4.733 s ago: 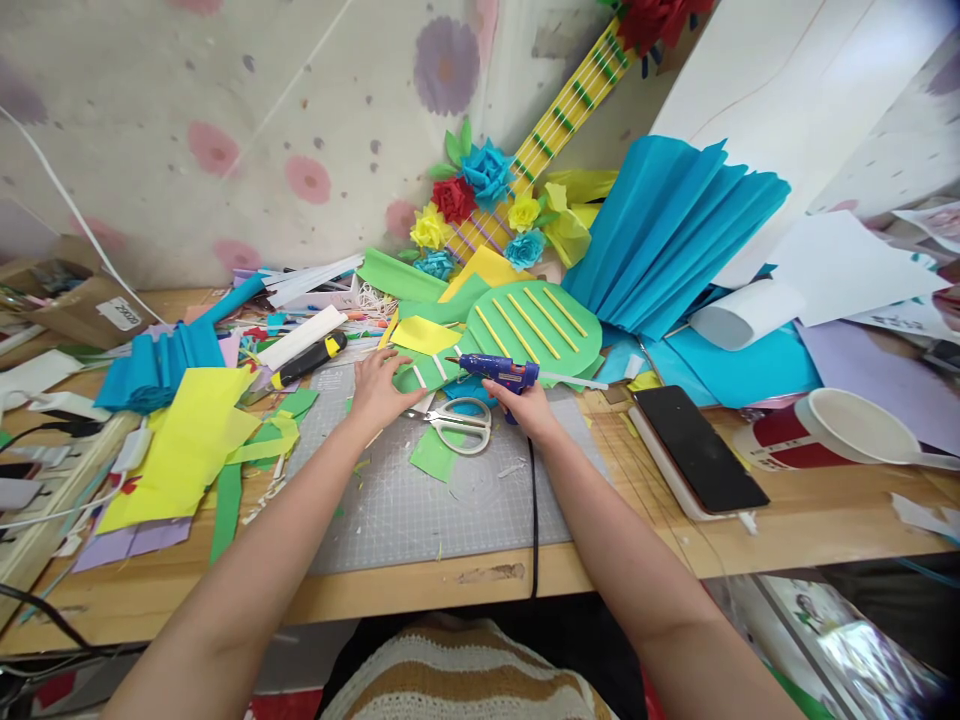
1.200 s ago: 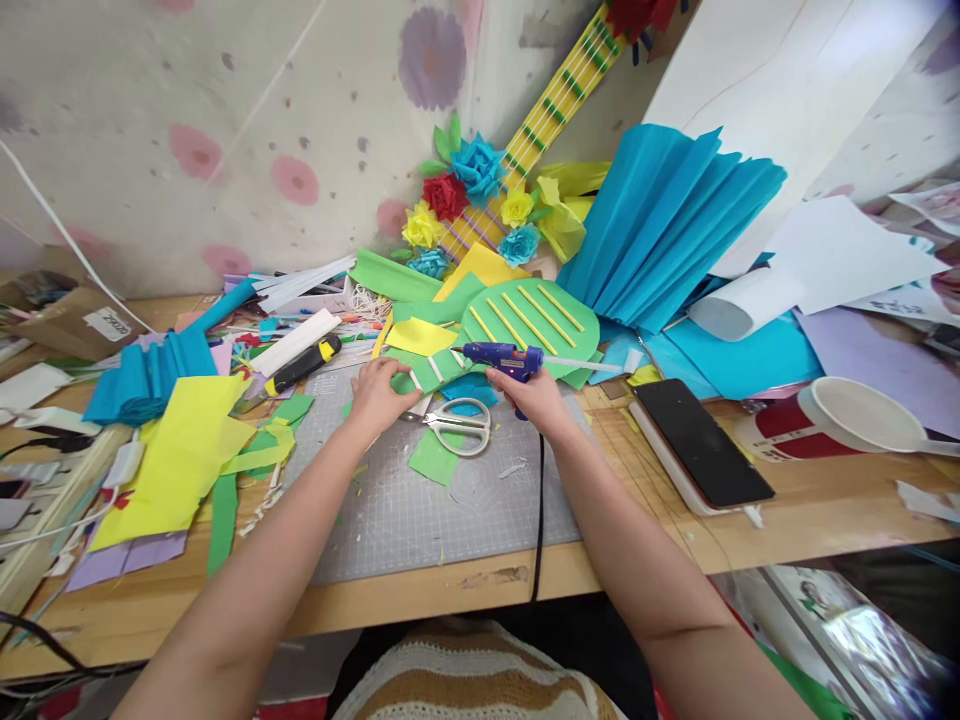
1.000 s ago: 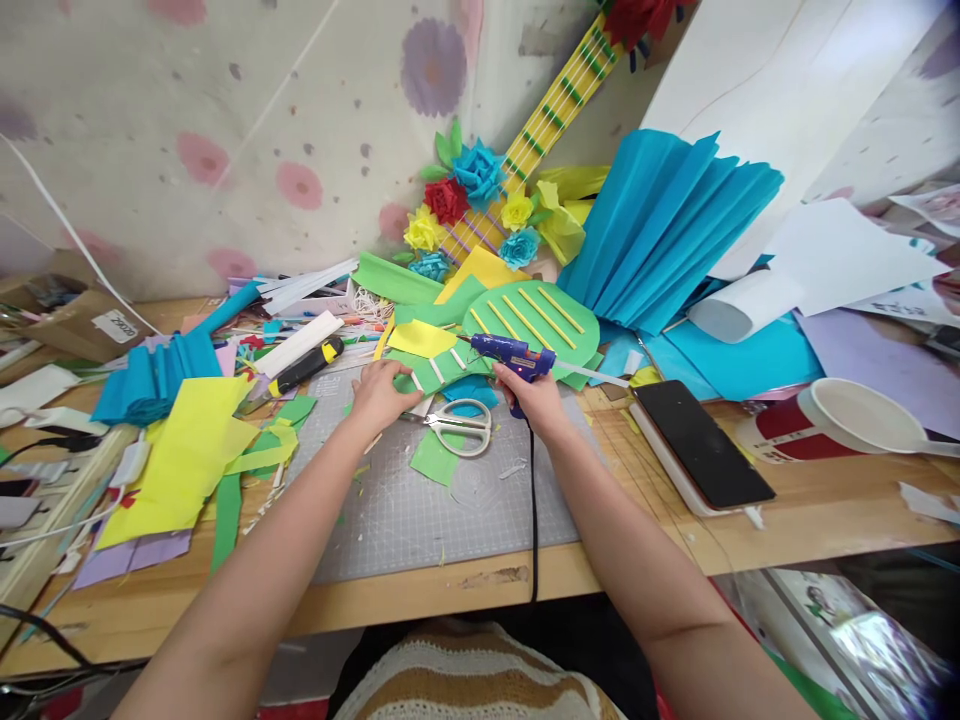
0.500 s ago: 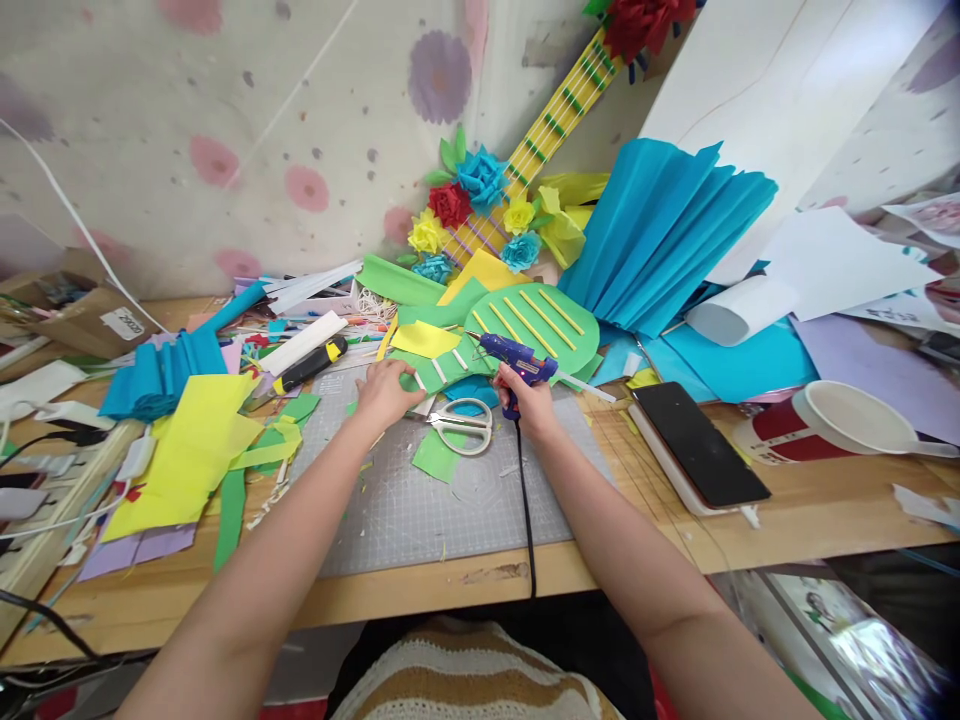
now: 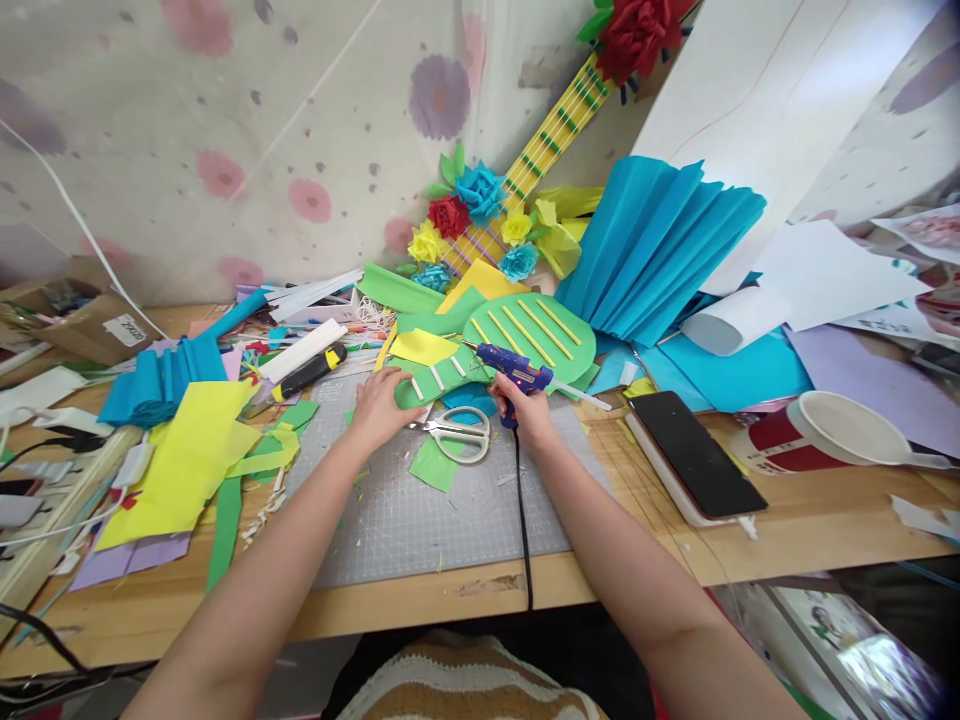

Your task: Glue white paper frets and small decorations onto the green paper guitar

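My right hand (image 5: 529, 412) is closed round the grip of a blue hot glue gun (image 5: 511, 364); its nozzle points left at the green paper guitar cut-out (image 5: 534, 338), which carries yellow strips on its round body and white strips on its neck. Fingers of my left hand (image 5: 379, 408) lie pressed flat on the end of that green neck (image 5: 433, 381), holding it down on the grey cutting mat (image 5: 435, 505). White-handled scissors (image 5: 454, 433) lie between my two hands. The gun's black cord (image 5: 522, 520) runs back over the table edge.
A yellow-black utility knife (image 5: 307, 368) lies left of the mat. Yellow, green and blue paper scraps (image 5: 180, 440) crowd the left. A black phone (image 5: 694, 465) and a red cup on its side (image 5: 817, 435) sit right. A blue pleated fan (image 5: 660, 240) and flowered paper guitar (image 5: 517, 170) lean behind.
The glue gun has tilted and shifted slightly right, its nozzle now at the joint of neck and body. My left hand stays pressed on the green neck.
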### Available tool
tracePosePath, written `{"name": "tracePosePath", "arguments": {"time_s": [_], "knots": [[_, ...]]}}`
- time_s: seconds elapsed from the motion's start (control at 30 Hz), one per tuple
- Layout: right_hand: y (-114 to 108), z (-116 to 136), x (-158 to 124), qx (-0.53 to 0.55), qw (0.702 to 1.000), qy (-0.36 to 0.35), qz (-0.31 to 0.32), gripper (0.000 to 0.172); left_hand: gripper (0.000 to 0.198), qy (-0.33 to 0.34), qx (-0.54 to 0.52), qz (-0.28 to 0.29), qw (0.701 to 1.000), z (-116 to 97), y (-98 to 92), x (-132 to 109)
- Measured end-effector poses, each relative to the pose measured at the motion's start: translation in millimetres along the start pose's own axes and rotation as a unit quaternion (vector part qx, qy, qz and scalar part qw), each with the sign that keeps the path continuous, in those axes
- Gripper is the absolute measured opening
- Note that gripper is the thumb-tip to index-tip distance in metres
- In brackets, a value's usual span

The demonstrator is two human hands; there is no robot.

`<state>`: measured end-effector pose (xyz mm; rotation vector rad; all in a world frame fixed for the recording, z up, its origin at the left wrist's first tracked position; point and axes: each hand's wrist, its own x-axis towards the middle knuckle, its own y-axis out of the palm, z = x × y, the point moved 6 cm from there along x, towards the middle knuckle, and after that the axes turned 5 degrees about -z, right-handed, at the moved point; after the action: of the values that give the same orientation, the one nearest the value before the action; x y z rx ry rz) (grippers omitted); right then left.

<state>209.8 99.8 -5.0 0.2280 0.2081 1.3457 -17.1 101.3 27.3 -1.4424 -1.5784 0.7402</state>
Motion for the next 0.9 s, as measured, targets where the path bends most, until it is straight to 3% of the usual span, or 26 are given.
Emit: {"name": "tracePosePath", "arguments": {"time_s": [0.27,0.9], "knots": [[0.2,0.7,-0.2,-0.019,1.0,-0.013,0.006,0.034,0.043,-0.013,-0.015,-0.031,0.999,2.6,5.0,1.0],[0.0,-1.7,-0.1,-0.026,1.0,-0.004,0.012,0.036,0.037,-0.037,0.002,-0.024,0.999,-4.7,0.7,4.8]]}}
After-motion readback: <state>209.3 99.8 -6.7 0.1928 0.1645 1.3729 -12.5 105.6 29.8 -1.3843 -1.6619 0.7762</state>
